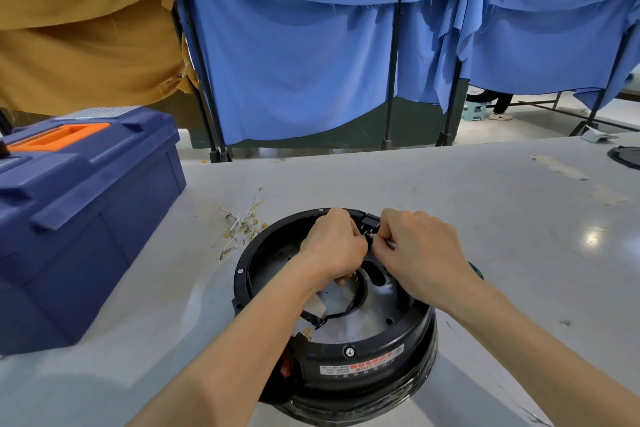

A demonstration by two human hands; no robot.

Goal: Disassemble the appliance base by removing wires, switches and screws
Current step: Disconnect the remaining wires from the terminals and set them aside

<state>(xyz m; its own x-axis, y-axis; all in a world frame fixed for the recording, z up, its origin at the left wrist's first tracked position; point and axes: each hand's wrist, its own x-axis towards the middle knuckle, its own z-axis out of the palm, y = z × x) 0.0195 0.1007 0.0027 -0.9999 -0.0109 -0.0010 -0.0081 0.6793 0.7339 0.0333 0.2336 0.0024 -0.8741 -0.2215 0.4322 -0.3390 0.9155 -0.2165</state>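
The black appliance base [332,369] sits on the grey surface [502,218], under the fingers. The right hand [422,253] grips a green-handled screwdriver [473,269], tip at the far rim. The left hand [332,246] curls tight beside that tip; what it pinches is hidden. Loose wires [242,227] lie left of the fingers.
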